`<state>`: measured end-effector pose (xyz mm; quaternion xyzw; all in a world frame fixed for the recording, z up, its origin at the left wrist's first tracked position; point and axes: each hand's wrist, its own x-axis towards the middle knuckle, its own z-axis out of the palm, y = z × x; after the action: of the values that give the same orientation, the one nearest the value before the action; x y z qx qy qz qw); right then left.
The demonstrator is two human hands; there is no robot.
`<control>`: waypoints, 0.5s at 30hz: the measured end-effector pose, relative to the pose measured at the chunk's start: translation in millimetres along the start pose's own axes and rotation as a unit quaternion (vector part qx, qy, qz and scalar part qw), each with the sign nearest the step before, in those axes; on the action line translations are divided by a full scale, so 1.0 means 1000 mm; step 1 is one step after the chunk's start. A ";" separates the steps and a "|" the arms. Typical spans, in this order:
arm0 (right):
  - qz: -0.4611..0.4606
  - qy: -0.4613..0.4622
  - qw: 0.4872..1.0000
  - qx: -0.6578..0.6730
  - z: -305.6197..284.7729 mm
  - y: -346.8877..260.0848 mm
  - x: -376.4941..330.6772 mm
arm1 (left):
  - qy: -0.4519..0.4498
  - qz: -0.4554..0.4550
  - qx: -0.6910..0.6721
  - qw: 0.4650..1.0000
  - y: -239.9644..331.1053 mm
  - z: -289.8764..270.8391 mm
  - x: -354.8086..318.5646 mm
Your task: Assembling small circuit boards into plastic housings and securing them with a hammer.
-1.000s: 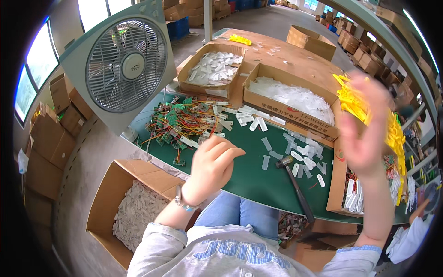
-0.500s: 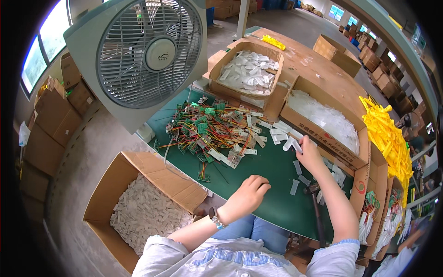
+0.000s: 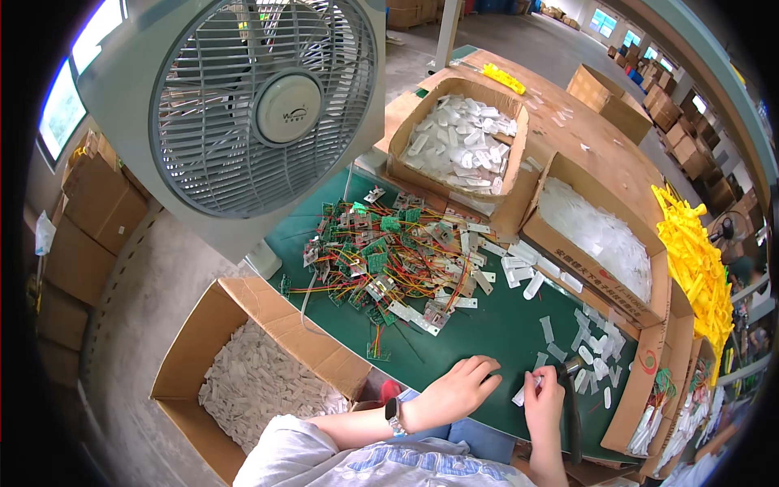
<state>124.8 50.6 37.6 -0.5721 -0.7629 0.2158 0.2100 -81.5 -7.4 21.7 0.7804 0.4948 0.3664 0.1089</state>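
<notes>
Left floor: open cardboard box (image 3: 195, 365) of pale flat pieces. Tangle of green boards and coloured wires (image 3: 381, 264) on green tabletop (image 3: 495, 325). Left hand (image 3: 454, 391) resting there, fingers loosely curled, empty. Right hand (image 3: 544, 399) fingers pinching small white flat strip (image 3: 523, 394) at near edge.

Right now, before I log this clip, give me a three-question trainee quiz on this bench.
1. True or false: the right hand holds a small white strip.
2. What fills the floor box left of the person? A) white pieces B) yellow clips C) wires
3. What lies heaped on the green mat below the fan?

Key: 1 true; 2 A; 3 a tangle of small green circuit boards with coloured wires.
</notes>
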 end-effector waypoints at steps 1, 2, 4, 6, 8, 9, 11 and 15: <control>-0.001 0.001 1.000 0.002 0.008 0.003 -0.003 | -0.003 -0.004 0.002 1.000 0.000 0.000 0.000; -0.041 0.070 0.997 -0.015 0.015 0.005 -0.005 | -0.006 -0.005 0.003 1.000 0.000 0.001 0.000; -0.089 0.138 0.986 -0.033 0.020 0.005 -0.004 | -0.009 -0.008 0.011 1.000 0.000 0.002 0.001; -0.085 0.138 0.987 -0.017 0.020 0.004 -0.004 | -0.010 -0.011 0.018 1.000 0.001 0.004 0.000; -0.093 0.140 0.986 -0.011 0.021 0.006 -0.004 | -0.036 -0.013 0.053 0.998 0.003 0.005 -0.001; -0.092 0.139 0.986 -0.008 0.021 0.005 -0.005 | -0.032 -0.010 0.057 0.998 0.006 0.005 -0.001; -0.072 0.117 0.991 -0.007 0.019 0.004 -0.008 | -0.048 0.028 0.096 0.994 0.013 0.006 -0.003; -0.081 0.112 0.990 -0.014 0.022 0.011 -0.010 | -0.029 0.003 0.070 0.997 0.014 0.009 -0.003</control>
<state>123.5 41.6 12.3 -0.5321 -0.7813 0.1215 0.3027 -66.8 -15.0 21.1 0.7975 0.5141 0.3085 0.0670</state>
